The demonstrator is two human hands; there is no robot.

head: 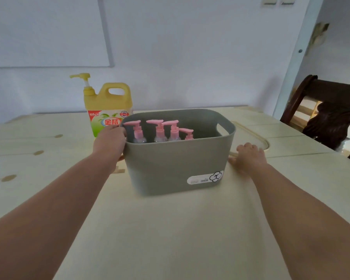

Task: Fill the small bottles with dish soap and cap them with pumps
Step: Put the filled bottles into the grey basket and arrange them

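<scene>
The yellow plastic dish-soap jug [109, 102] stands behind the bin's left end; it is likely heavy, so lift it by its moulded handle. Your left hand [109, 143] grips the left rim of the stiff grey plastic bin [170, 168]. Inside stand four small clear bottles with pink pumps [159, 131], probably light and tippy: hold them by the body. Your right hand [250, 156] rests relaxed on the pale surface [170, 229] beside the bin.

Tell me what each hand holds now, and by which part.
The left hand grips the grey bin by its left end rim. The right hand holds nothing; it rests on the table beside the bin's right side.
</scene>
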